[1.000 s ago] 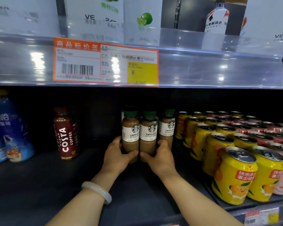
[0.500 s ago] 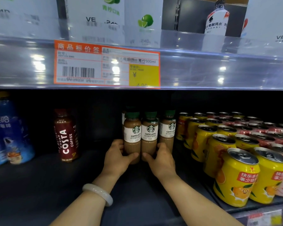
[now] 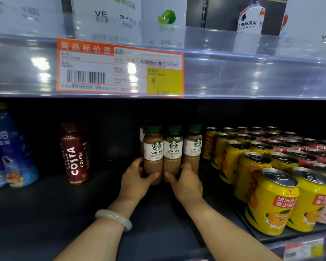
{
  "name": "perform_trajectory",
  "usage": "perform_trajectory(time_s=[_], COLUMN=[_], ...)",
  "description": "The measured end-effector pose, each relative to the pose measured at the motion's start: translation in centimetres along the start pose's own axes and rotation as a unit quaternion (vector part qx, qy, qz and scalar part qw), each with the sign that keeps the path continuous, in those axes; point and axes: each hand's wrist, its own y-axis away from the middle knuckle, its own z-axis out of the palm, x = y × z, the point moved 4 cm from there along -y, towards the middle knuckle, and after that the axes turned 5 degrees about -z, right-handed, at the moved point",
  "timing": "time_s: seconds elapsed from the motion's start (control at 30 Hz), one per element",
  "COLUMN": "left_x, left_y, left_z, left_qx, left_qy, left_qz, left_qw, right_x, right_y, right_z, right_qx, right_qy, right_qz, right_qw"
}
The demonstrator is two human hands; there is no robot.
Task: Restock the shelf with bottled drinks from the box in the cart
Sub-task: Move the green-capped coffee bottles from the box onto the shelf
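Several Starbucks caffe latte bottles with green caps stand upright in a tight group deep on the dark shelf (image 3: 64, 213). My left hand (image 3: 135, 182) grips the base of the front left bottle (image 3: 153, 155), thumb across its front. My right hand (image 3: 186, 182) grips the base of the bottle beside it (image 3: 172, 155). A third bottle (image 3: 193, 147) stands just right of my right hand, and more bottles stand partly hidden behind. The box and the cart are out of view.
A Costa coffee bottle (image 3: 75, 153) stands alone to the left, blue bottles (image 3: 9, 147) at the far left. Rows of yellow cans (image 3: 271, 200) and pink cans (image 3: 307, 151) fill the right. The upper shelf edge with its orange price tag (image 3: 120, 67) hangs overhead.
Both hands have slid the two front bottles a little farther back on the shelf, toward the bottles behind; the grips are unchanged.
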Motion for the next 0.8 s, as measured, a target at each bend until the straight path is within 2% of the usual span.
perform_trajectory(time_s=[0.8], left_x=[-0.38], left_y=[-0.39], left_z=[0.30], left_qx=[0.016], left_qy=[-0.017], left_qz=[-0.033], left_qw=[0.999], right_x=[-0.36], right_y=[0.06], right_z=[-0.41], right_qx=[0.011], right_qy=[-0.001], right_qz=[-0.003], right_qw=[1.000])
